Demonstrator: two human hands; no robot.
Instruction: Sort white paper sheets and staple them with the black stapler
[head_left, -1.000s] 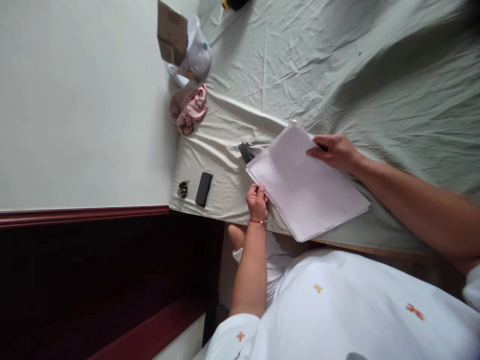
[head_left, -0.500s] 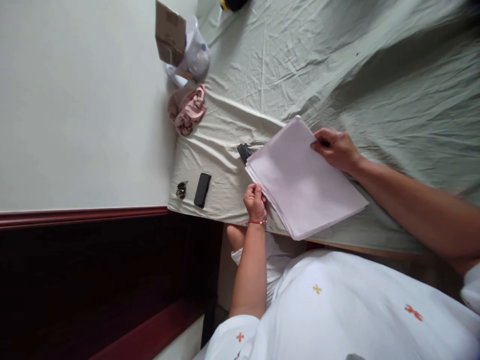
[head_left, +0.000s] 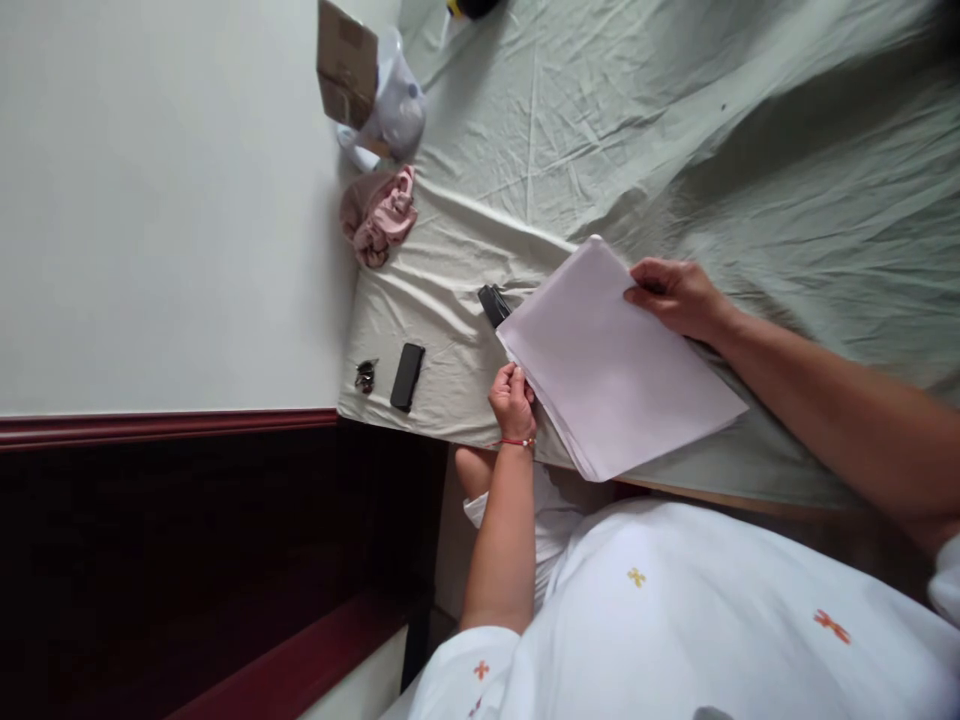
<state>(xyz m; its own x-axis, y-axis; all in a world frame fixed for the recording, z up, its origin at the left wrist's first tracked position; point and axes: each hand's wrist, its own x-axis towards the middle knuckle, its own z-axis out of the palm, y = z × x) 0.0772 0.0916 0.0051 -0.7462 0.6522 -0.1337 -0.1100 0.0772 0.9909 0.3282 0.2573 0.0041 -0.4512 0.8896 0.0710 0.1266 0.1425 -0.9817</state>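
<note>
A stack of white paper sheets (head_left: 611,365) is held tilted over the front edge of the cloth-covered surface. My left hand (head_left: 513,402), with a red string bracelet at the wrist, pinches the stack's left edge. On the upper right edge my right hand (head_left: 679,297) grips the sheets, thumb on top and the other fingers partly hidden. The sheets lie slightly uneven along the left edge. Just past the stack's left corner a black object (head_left: 493,304), possibly a stapler or hole punch, shows; the paper hides part of it.
A black oblong case or phone (head_left: 407,377) and a small dark metal cluster, perhaps binder clips, (head_left: 365,375) lie to the left. Behind them are a bunched pink cloth (head_left: 381,215), a cardboard box (head_left: 346,62) and a whitish plastic bag (head_left: 403,105) by the wall. The green-grey cloth (head_left: 585,130) is wrinkled.
The top of the stack has shifted slightly rightward at its lower right corner. Both hands keep nearly the same grip; the whole view has moved a little.
</note>
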